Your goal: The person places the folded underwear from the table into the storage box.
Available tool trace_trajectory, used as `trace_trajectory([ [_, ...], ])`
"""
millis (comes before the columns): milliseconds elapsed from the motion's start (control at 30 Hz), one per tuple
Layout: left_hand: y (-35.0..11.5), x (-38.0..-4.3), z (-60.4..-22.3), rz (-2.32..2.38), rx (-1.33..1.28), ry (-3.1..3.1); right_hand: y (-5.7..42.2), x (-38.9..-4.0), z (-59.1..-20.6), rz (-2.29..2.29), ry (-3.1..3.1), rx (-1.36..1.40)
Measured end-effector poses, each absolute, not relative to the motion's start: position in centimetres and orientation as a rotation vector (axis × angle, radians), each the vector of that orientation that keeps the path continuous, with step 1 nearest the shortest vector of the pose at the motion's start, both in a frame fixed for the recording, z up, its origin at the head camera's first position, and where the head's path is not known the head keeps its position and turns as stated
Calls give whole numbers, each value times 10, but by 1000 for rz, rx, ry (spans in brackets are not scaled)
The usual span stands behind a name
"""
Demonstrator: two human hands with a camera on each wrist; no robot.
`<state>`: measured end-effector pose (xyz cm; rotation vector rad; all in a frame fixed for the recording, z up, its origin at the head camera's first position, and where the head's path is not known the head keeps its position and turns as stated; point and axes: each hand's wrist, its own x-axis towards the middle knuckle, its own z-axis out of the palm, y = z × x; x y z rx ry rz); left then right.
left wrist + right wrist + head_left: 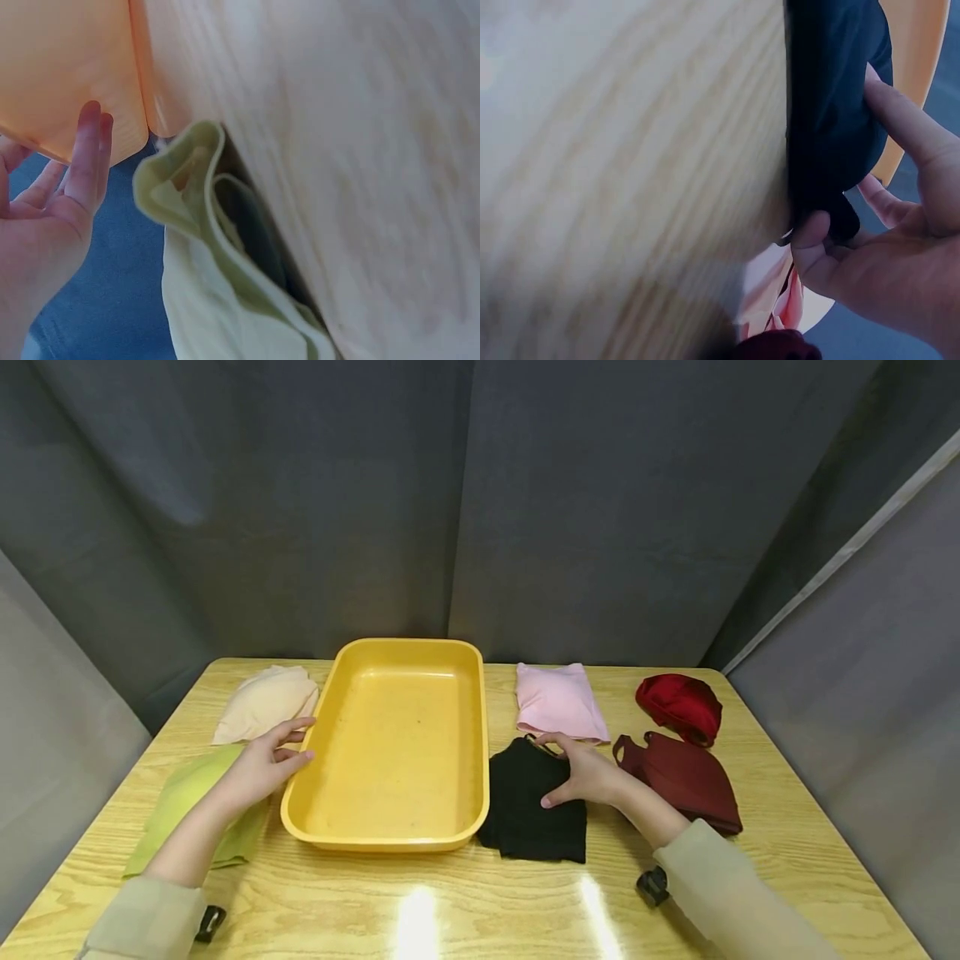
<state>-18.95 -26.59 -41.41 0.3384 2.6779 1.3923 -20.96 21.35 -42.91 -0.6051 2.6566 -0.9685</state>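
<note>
A yellow plastic tray (298, 802) stands left of the table's middle. At its left wall is my left hand (258, 768), fingers extended against the outside in the left wrist view. Just right of the tray lies a folded black garment with a strap (525, 827). My right hand (588, 772) grips it, the thumb on the cloth and the fingers bent at its far edge by the strap. In the right wrist view the black garment (832, 97) hides part of the fingers.
Beige (262, 702) and yellow-green (180, 802) folded garments lie left of the tray. To the right are pink (562, 697), shiny red (678, 702) and maroon (690, 781) ones, the maroon with straps. Grey curtains (450, 510) hang behind the table.
</note>
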Motion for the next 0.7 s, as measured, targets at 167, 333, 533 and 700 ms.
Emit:
trace_trajectory([
  [167,-265,-188,-414,1374,349,2693,211,-206,-430,-934,2680,-626],
  [333,-265,-188,-414,1364,332,2701,211,-204,-430,-952,2700,-606],
  [533,-264,-188,-413,1352,310,2707,216,-199,-430,-1067,2636,-510],
  [700,-263,-188,-413,1372,310,2695,223,-193,-428,-1187,2539,-360],
])
